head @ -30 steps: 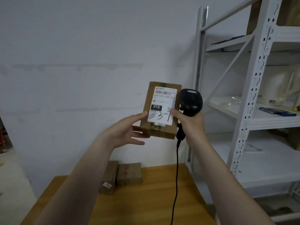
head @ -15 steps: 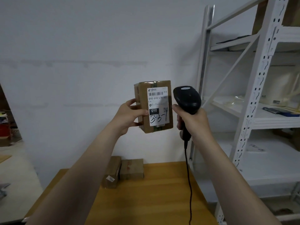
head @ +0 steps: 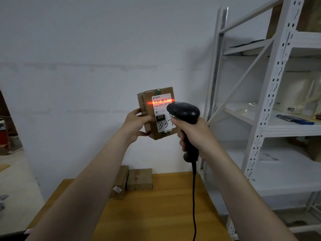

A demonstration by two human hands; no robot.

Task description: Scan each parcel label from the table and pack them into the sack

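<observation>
Left hand [head: 137, 122]: fingers and thumb are curled round the left side of a small brown cardboard parcel [head: 147, 110], which is held upright with its white printed label [head: 163, 122] turned toward the camera.

Right hand [head: 194, 134]: the grip of a black corded handheld scanner [head: 184, 111] is clasped, just right of the parcel.

A red scan line [head: 150, 102] is thrown across the barcode at the label's top. The scan is judged under way. The parcel should be held steady and square, with the line spanning the whole barcode.

Below the hands, two more brown cardboard parcels [head: 139, 179] are seen side by side on the wooden table [head: 156, 214].

No sack is seen.
</observation>
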